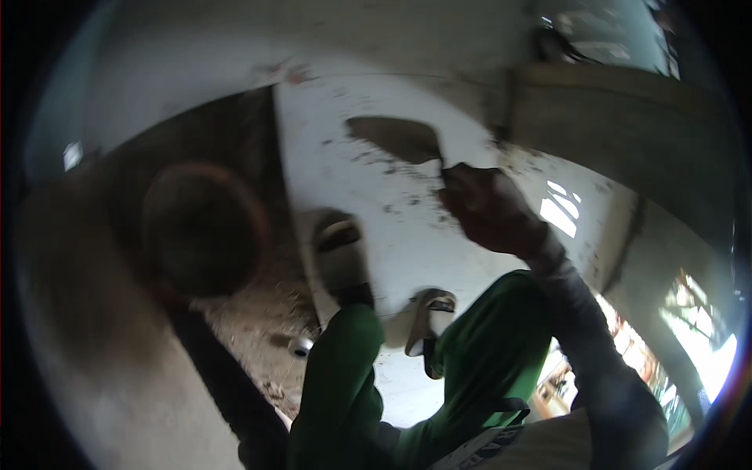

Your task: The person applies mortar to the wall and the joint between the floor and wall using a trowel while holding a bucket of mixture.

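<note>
In my right hand is the handle of a pointed trowel, with the fingers closed round it. Its dark, flat blade points left above a pale floor panel strewn with crumbs of dirt. My left hand is dark and blurred at the lower edge of a round container with a reddish rim. That hand seems to grip the rim, though its fingers are smeared. The container's inside is dark, and what it holds cannot be made out.
Between my sandalled feet and the left wall lies a strip of bare dirt. A small white ring-shaped object rests on it. A thick grey ledge stands at upper right. Bright openings show on the right.
</note>
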The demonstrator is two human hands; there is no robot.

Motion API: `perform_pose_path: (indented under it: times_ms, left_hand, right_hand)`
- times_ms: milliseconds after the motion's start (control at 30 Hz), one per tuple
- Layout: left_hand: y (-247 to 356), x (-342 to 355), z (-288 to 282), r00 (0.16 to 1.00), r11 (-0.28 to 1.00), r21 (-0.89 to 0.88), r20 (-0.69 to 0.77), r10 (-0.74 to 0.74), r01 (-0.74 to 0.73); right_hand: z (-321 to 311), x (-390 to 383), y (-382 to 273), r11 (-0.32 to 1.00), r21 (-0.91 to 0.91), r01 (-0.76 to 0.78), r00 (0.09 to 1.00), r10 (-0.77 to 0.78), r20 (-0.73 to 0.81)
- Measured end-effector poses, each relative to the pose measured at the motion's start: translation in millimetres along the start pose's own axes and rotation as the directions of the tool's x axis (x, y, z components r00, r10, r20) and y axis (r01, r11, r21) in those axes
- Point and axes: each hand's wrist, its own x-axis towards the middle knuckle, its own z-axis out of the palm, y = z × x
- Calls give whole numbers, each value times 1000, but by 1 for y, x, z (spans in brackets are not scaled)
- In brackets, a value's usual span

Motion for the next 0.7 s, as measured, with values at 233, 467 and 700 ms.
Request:
perform_pose_path:
  times_ms: [233,467,700]
  left_hand:
    - [163,-34,30,975,994,-77,-214,57,-75]
    - [291,-46,78,947,916,-393,-255,-196,84]
    - [256,-45,83,964,954,-295,-233,-130,57]
  right_hand:
    - [23,44,-63,956,161,246,964,-258,57]
    - [102,130,-66,864,-312,396,909,-322,263]
    - [167,156,-56,908,210,363,778,-419,468]
